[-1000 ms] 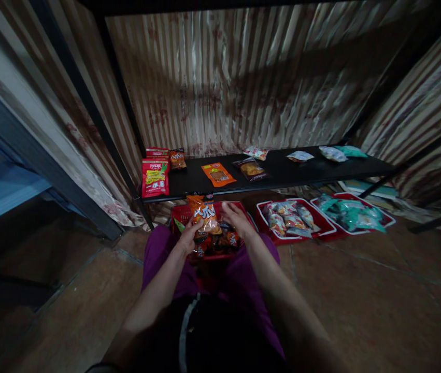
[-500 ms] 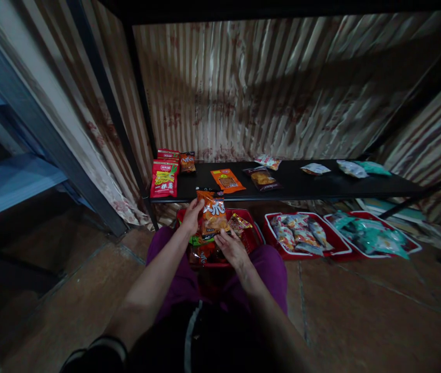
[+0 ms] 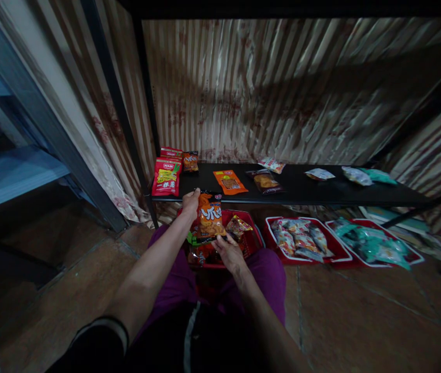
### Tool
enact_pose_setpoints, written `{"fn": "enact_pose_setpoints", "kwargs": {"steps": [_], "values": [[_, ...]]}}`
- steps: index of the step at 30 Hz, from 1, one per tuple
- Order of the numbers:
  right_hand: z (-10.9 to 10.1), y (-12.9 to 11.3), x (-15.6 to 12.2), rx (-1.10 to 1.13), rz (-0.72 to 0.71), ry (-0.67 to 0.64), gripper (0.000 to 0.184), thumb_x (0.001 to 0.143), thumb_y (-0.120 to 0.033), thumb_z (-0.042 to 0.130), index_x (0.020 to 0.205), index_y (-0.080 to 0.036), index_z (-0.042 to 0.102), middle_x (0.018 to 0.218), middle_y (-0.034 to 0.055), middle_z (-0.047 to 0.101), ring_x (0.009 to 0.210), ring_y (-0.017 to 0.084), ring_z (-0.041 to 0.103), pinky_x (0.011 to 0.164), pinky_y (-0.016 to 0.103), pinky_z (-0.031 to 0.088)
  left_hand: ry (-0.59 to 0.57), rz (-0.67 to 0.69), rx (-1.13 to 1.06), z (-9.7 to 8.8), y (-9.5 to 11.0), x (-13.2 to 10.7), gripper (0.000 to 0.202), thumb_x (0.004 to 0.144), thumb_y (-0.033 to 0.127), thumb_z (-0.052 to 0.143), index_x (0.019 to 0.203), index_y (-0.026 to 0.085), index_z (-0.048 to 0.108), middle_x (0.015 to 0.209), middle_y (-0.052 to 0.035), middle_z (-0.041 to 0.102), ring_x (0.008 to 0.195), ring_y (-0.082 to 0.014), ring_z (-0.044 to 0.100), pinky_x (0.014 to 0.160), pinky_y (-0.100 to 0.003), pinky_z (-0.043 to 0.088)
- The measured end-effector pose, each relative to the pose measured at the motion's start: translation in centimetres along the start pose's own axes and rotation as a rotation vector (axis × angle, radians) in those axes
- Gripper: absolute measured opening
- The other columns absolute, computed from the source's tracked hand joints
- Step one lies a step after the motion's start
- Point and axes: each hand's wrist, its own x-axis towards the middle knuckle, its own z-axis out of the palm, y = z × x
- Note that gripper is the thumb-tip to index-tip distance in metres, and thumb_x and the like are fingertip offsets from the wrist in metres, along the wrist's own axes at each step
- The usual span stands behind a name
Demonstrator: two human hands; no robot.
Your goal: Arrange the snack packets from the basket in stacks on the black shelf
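Observation:
Between my two hands is an orange and black snack bag, held upright with its printed front towards me. My left hand grips its upper left edge. My right hand pinches its lower right corner. Below the bag, between my knees, stands a red basket with several snack packets in it, among them a shiny yellow and brown packet. On the black shelf just ahead, a similar orange and black bag leans beside red snack bags.
An orange packet, a dark brown packet and several pale or green packets lie along the shelf. To the right on the floor are a red basket of white and orange packets and another of green packets. A shelf post rises at left.
My left hand has shifted slightly left and up along the bag's edge. The bag has turned a little and moved slightly left, still in both hands. The view has tilted slightly.

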Motion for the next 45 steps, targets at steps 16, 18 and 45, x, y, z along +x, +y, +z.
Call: {"fn": "enact_pose_setpoints", "kwargs": {"steps": [16,18,45], "values": [[-0.2,-0.7,-0.4,0.067,0.035,0.053,0.036,0.062,-0.008,0.077,0.087,-0.025,0.057,0.073,-0.0070,0.068,0.067,0.009,0.068,0.070,0.023,0.060,-0.316,-0.217,-0.063,-1.2,0.1,-1.3,0.026,0.072,0.037,0.074,0.080,0.014,0.065,0.076,-0.0059,0.070,0.074,-0.0173,0.066,0.078,-0.030,0.050],[-0.3,-0.7,-0.2,0.083,0.036,0.080,0.038,0.061,-0.007,0.078,0.086,-0.025,0.056,0.072,-0.0074,0.068,0.066,0.009,0.067,0.070,0.022,0.060,-0.343,-0.261,-0.037,-1.6,-0.5,-1.8,0.023,0.074,0.035,0.071,0.083,0.015,0.066,0.079,-0.0056,0.070,0.072,-0.0158,0.065,0.076,-0.029,0.049],[-1.7,-3.2,0.7,-0.121,-0.020,-0.109,0.040,0.063,-0.025,0.078,0.101,-0.028,0.064,0.099,-0.0013,0.073,0.091,0.014,0.068,0.086,0.028,0.053,-0.400,-0.101,0.019,-4.9,-5.1,-5.1,0.038,0.056,0.018,0.079,0.092,0.016,0.064,0.089,-0.0045,0.071,0.084,-0.0195,0.066,0.085,-0.035,0.049]]}}
